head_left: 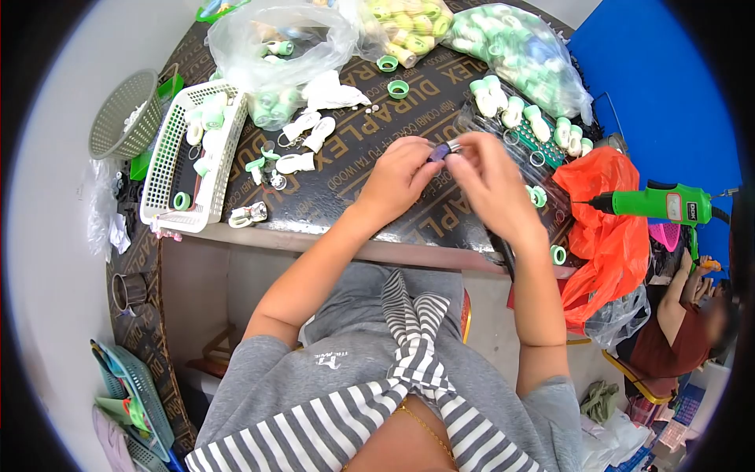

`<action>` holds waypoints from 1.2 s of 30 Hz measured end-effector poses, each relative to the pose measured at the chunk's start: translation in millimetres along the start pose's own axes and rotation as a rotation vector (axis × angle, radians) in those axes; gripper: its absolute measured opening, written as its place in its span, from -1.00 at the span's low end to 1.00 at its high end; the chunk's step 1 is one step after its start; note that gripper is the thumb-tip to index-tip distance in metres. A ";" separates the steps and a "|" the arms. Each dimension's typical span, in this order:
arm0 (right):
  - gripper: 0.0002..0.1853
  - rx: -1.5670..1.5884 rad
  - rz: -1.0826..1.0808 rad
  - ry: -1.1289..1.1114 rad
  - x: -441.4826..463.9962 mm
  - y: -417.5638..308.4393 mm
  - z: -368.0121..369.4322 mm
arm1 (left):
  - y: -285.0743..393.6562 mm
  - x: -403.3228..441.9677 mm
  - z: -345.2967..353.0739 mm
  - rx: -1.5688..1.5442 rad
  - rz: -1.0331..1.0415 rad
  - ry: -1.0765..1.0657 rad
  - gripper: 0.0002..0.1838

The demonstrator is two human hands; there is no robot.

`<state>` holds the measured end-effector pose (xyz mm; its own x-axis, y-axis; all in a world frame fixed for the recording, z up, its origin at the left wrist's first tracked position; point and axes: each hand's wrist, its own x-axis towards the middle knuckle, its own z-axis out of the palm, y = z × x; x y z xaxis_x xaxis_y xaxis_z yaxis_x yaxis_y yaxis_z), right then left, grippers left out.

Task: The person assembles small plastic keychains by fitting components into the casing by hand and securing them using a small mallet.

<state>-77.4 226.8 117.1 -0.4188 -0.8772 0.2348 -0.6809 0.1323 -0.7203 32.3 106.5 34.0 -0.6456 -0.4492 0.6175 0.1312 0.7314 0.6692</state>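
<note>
Over the dark printed tabletop [330,189], my left hand [397,179] grips a small dark purple piece [439,153] between thumb and fingers. My right hand [489,179] meets it from the right, its fingers closed around a small shiny metal part [454,145] that touches the purple piece. Some right fingertips are blurred. White and green plastic pieces [296,163] lie left of my hands, with a key ring near them. A row of similar white-and-green pieces [536,123] rests on a green perforated tray [543,147] to the right.
A white basket [149,189] holds green and white parts at left. Filled plastic bags [511,55] line the back. A green electric screwdriver [661,204] hangs at right over an orange bag [605,236]. Another person [680,338] sits at the far right.
</note>
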 end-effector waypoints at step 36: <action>-0.51 0.129 -0.017 -0.106 -33.4 -28.4 -52.5 | 1.9 1.1 2.4 0.023 -0.114 -0.005 -0.83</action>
<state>-75.6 276.5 164.0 -0.3378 -0.9234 0.1823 -0.6020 0.0631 -0.7960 30.0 108.6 35.0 -0.6588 -0.5277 0.5362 0.0399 0.6873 0.7253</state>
